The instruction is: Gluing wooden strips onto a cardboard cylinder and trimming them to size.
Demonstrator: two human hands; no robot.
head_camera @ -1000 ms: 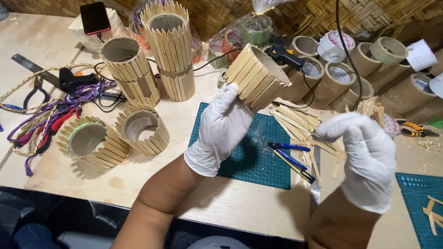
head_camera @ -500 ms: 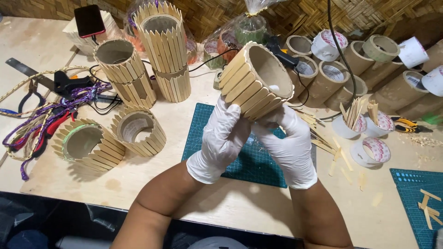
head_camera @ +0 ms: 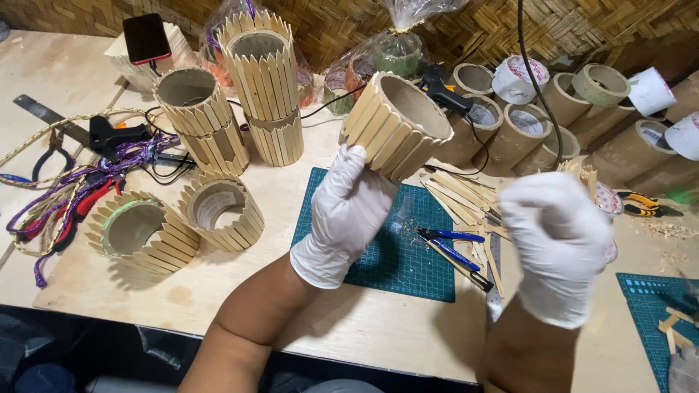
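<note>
My left hand point(head_camera: 351, 209), in a white glove, grips a cardboard tube clad in wooden sticks point(head_camera: 397, 124) by its lower edge and holds it tilted above the green cutting mat point(head_camera: 397, 255). My right hand point(head_camera: 559, 244), also gloved, hangs to the right of the tube, blurred, with the fingers curled in; nothing shows in it. Blue-handled pliers point(head_camera: 448, 244) and loose wooden sticks point(head_camera: 459, 200) lie on the mat between the two hands.
Several finished stick-clad tubes stand at the left: a tall stack point(head_camera: 266, 84), another point(head_camera: 200, 116), and two short rings point(head_camera: 222, 211) point(head_camera: 138, 233). Bare cardboard tubes and tape rolls point(head_camera: 553, 109) fill the back right. A black glue gun point(head_camera: 113, 135), coloured cords point(head_camera: 73, 196) and a phone point(head_camera: 145, 36) lie left.
My right hand has let go of the tube and moved off to the right. The left hand alone now holds the tube, a little lower.
</note>
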